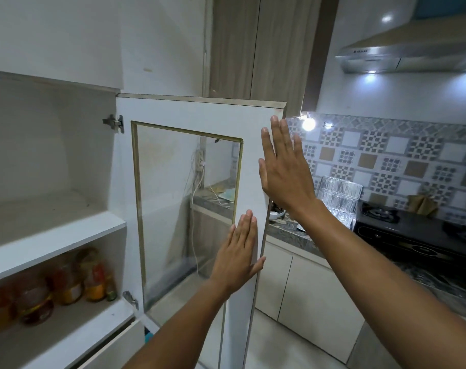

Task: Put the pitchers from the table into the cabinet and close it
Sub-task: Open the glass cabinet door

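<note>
The white cabinet (53,243) stands open on the left. Its upper shelf shows nothing on it, and its lower shelf holds several bottles and jars (64,286). No pitcher is in view. The cabinet door (189,113), white with a glass pane, is swung out toward me on its left-side hinges. My left hand (239,254) lies flat on the door's lower free edge, fingers together. My right hand (282,166) rests flat against the door's upper free edge, fingers spread. Neither hand holds anything.
A grey stone counter (290,233) runs to the right of the door, with a black gas stove (418,233) and a clear plastic rack (338,198). A steel hood (402,57) hangs above. White floor cabinets (306,288) stand below the counter.
</note>
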